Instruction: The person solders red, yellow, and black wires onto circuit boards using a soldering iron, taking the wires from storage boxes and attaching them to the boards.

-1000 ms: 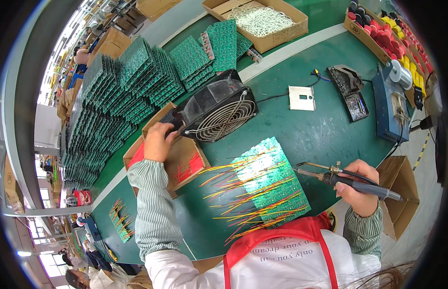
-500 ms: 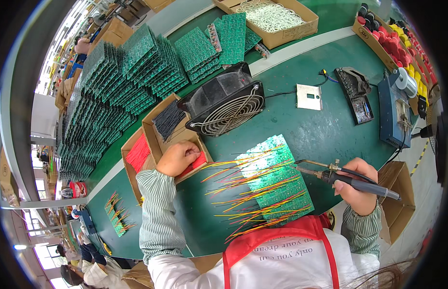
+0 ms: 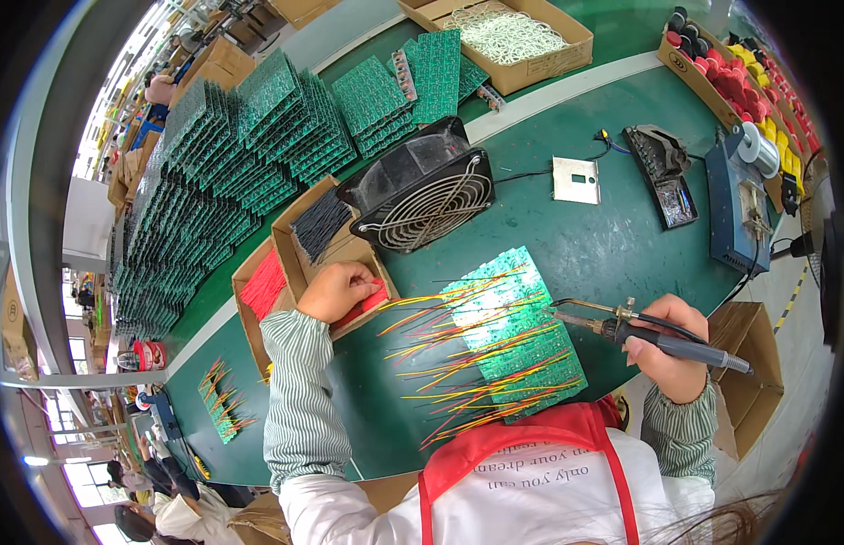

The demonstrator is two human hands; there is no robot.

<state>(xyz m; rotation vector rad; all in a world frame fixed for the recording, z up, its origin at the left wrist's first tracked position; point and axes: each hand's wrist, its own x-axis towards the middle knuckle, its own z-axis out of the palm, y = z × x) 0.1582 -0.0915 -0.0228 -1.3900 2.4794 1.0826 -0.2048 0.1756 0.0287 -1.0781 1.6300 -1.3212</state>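
Observation:
My right hand grips a soldering iron with a thin feed tube along it. The iron's tip is by the right edge of a green circuit board panel. Rows of yellow, red and dark wires stick out leftward from that panel. My left hand reaches into a divided cardboard box, its fingers curled together at the short red wires there. What the fingertips pinch is hidden. Other sections hold black wires and longer red wires.
A black fan stands just beyond the panel. Tall stacks of green boards fill the back left. A metal plate, a dark tray and a blue soldering unit with a solder spool lie to the right.
The view has shifted slightly. My left hand's fingers have moved a little among the red wires; my right hand keeps the iron at nearly the same place by the panel.

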